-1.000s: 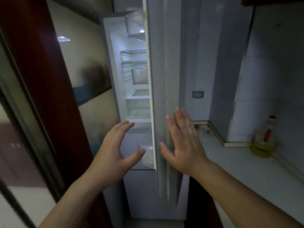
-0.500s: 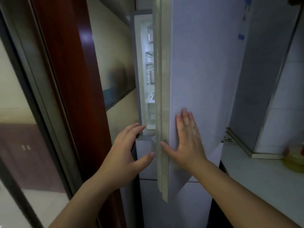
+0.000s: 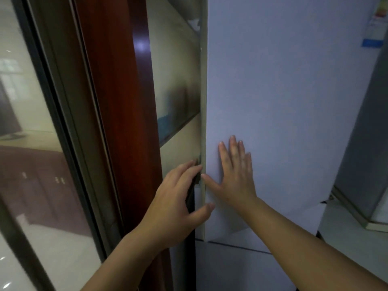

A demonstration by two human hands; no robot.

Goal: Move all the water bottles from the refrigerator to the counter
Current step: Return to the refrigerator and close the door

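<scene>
The pale grey refrigerator door (image 3: 289,97) fills the middle and right of the head view and looks nearly flush with the cabinet, so the inside is hidden. My right hand (image 3: 234,175) lies flat on the door's front, fingers spread, near its left edge. My left hand (image 3: 178,200) is open beside that edge, fingertips at the door seal (image 3: 202,101), thumb below. No water bottles are visible.
A dark red wooden door frame (image 3: 117,114) and a glass panel (image 3: 31,143) stand close on the left. A strip of white counter (image 3: 346,227) shows at the lower right. The lower refrigerator door (image 3: 231,267) sits below the upper one.
The refrigerator door has swung from well ajar to almost shut, hiding the lit shelves. My right hand stayed pressed on it, my left hand followed its edge. The view shifted left, losing the oil bottle.
</scene>
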